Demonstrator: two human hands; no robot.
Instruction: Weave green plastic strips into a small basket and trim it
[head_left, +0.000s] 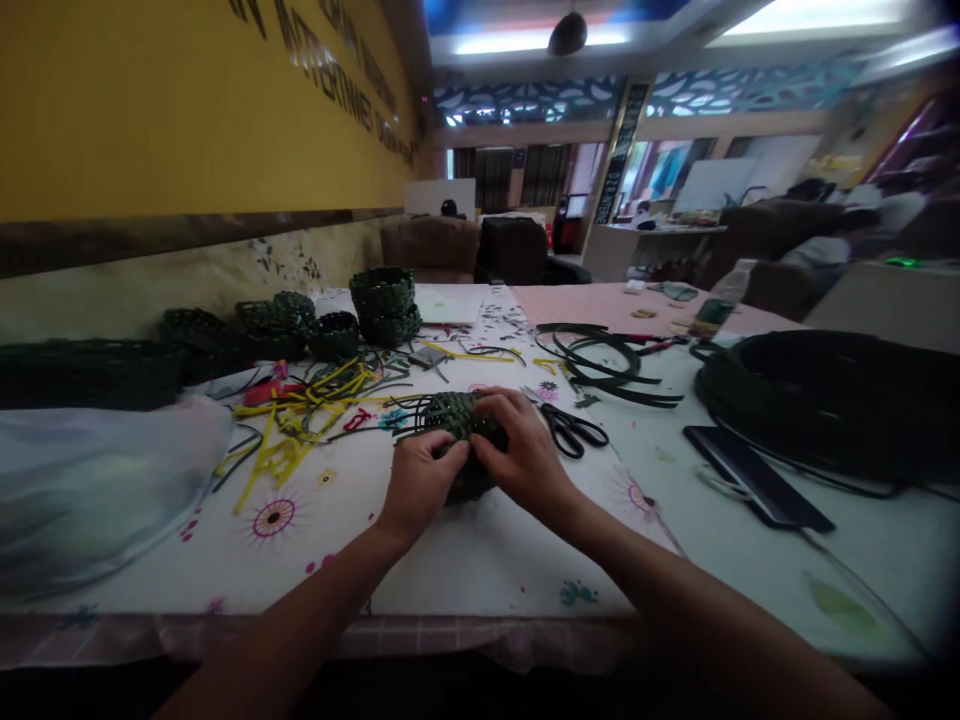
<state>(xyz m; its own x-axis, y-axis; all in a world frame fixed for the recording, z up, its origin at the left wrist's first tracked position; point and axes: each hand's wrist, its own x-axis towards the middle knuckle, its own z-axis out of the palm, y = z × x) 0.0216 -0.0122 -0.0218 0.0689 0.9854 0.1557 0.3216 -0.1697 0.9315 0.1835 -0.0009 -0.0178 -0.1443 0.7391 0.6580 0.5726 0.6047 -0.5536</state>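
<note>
- Head view, looking down at my two hands over the table (487,570), which is covered with a white floral cloth.
- Left hand (420,485): curled closely around the near left side of a small dark green woven basket (459,440), fingers on its surface.
- Right hand (526,450): fingers spread narrowly over the top and right side of the same basket. Both hands are holding it.
- Basket location: just above the table, centred in front of me, between my hands. Loose dark strip ends (382,415) fan out from its left side.
- Near the right hand: black-handled scissors (571,430) lie on the cloth, just beside it.
- Left of the hands: a tangled pile of yellow plastic strips (300,420) lies mixed with dark ones, and a translucent plastic bag (97,490) sits at the table's left end.
- Further back: stacked dark green woven baskets (382,305) stand beyond the pile, with more in a row to their left.
- Right side: a large coil of dark green strip (825,400) lies beside a flat black tablet (757,478), and a looser bundle of dark strips (600,365) sits nearer the hands.
</note>
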